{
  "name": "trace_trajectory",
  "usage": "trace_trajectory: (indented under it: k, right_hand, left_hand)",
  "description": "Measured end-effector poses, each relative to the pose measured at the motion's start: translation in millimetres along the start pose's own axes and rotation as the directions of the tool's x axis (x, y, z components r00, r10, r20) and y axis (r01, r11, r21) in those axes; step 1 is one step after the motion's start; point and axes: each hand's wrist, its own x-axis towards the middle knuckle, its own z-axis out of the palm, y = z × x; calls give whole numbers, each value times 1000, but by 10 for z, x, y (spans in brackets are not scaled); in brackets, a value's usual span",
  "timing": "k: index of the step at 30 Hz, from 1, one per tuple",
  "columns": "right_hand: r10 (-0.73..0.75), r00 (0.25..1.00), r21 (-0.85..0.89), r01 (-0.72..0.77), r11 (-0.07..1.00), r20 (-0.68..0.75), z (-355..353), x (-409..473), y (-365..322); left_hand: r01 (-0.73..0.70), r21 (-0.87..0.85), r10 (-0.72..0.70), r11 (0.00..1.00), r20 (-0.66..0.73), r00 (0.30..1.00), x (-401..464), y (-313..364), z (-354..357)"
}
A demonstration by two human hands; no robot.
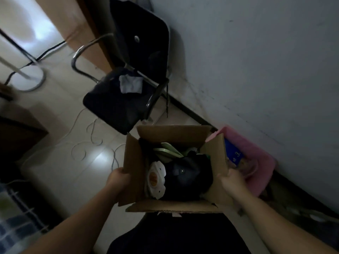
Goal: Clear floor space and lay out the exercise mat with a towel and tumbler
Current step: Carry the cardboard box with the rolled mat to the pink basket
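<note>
Two bare forearms reach forward from the wearer. The left hand (118, 177) is clasped on the left side flap of an open brown cardboard box (170, 206); the right hand (231, 182) grips the right flap. The box is held in front of the body, near a black metal-framed chair (117, 99) and a pink plastic bin (256, 158) by the wall. Contents: dark fabric and a white flower-shaped item. Judgement: moderate weight; flaps flex, so hold beneath the base. Mat, towel and tumbler not visible.

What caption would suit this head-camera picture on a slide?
Both hands, left and right, grip an open cardboard box of clutter beside a black chair and a pink bin.
</note>
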Motion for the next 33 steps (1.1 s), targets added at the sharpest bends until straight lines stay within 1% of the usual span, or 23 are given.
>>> trace_trajectory:
  k: [3,6,8,11,13,16,19,21,23,25,27,28,31,33]
  right_hand:
    - [46,999,62,-47,997,19,73,151,-125]
    - [82,997,92,-80,993,-16,80,359,-161]
    - [119,993,144,-115,983,-19,80,526,-137]
    - [229,973,210,-227,951,13,101,808,-94]
    - [273,962,234,-270,934,18,103,998,-106]
    - [286,958,254,-280,926,17,117,1249,-188]
    - [296,955,307,-274,911,-24,199,1498,-273]
    - [312,949,331,-285,900,-31,324,1721,-328]
    - [343,939,362,-311,879,-26,489,2006,-372]
    - [365,930,396,-317,862,-50,696,2327,-378]
    - [379,923,406,-326,854,-58,900,2663,-363]
    - [398,916,410,-342,845,-56,991,2845,-348]
    - [436,898,431,-369,824,-64,1248,3394,-288]
    - [429,900,411,-364,836,-76,1405,3748,-232]
  left_hand:
    - [-75,200,76,977,2,997,300,425,-61]
    - [-119,304,114,945,33,993,541,881,38]
    - [-146,371,133,917,62,989,676,1145,149]
    - [-183,415,162,891,86,983,850,1500,336]
    - [-198,430,178,881,87,980,996,1732,459]
    - [-156,353,135,922,85,987,1215,2027,635]
    - [-134,376,111,917,83,990,1515,2200,810]
    - [-105,390,91,915,54,994,1834,2243,944]
    - [-120,465,116,877,37,993,2217,2268,1102]
    - [-135,541,153,830,11,988,2628,2311,1314]
    - [-142,643,167,752,22,986,3007,2378,1549]
    - [-162,697,181,698,48,982,3194,2412,1666]
    - [-186,657,190,730,67,980,3764,2494,1936]
    - [-201,640,194,742,82,978,4134,2526,2103]
